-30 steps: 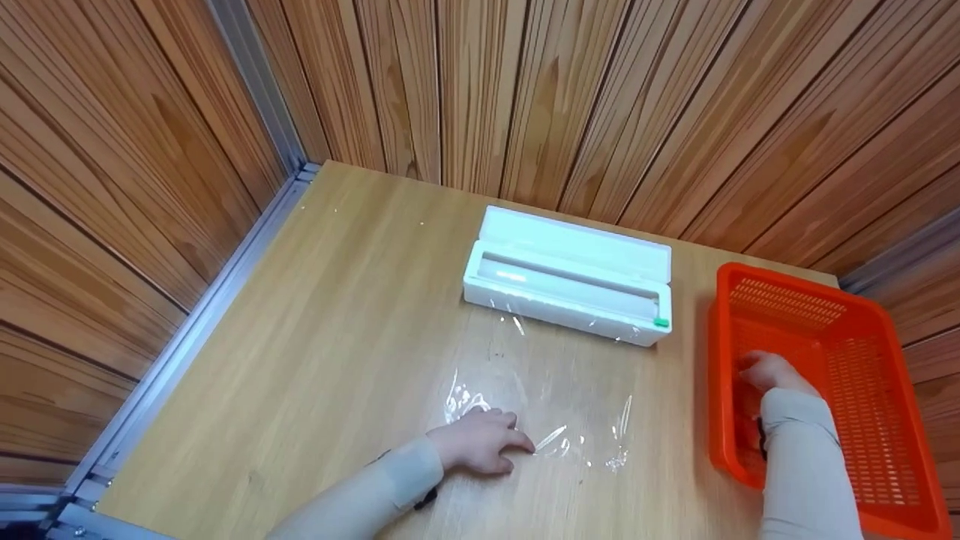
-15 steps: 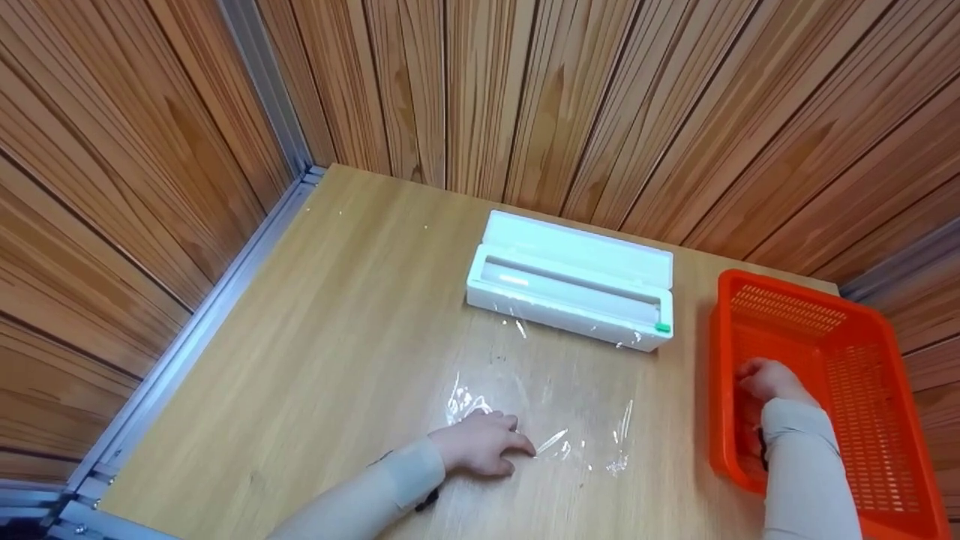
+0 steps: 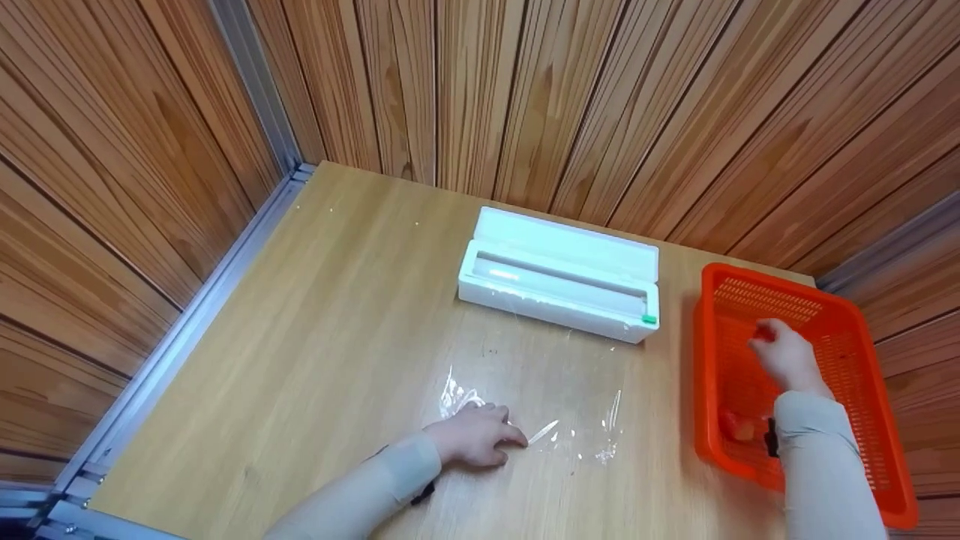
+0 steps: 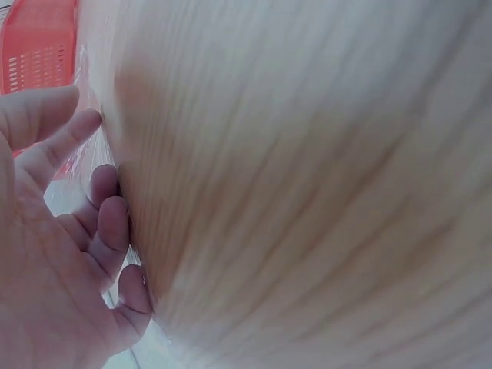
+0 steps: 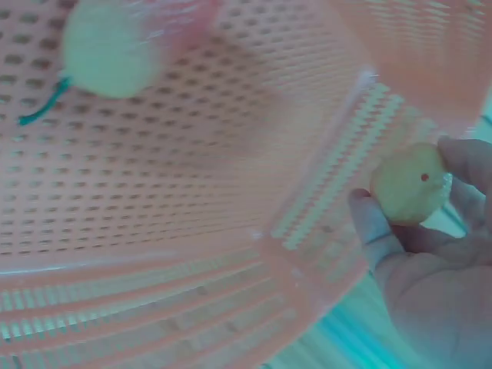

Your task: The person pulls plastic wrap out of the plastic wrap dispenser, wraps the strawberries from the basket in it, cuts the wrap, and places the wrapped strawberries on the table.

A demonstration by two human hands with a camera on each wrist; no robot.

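Note:
My left hand [image 3: 474, 435] rests on a sheet of clear cling film [image 3: 544, 405] drawn out over the table. Its fingers are spread and slightly bent, with fingertips [image 4: 113, 215] on the film in the left wrist view. The film leads back to a white wrap box [image 3: 555, 311] with its lid raised and a roll inside. My right hand [image 3: 789, 356], over the orange basket [image 3: 705, 375], grips a small round fruit [image 5: 409, 184], yellowish with a dark spot in the right wrist view. Another fruit [image 5: 111, 50], part pale and part red with a green stem, lies in the basket.
A green piece [image 3: 649, 319] sits at the wrap box's right end. Wood-panelled walls [image 3: 480, 90] stand behind and beside the table [image 3: 315, 337]. A metal rail [image 3: 195, 315] runs along the left edge.
My right hand has risen from low in the basket with the round fruit, moving towards the basket's far end. The second fruit has come into sight. The left hand stays on the film.

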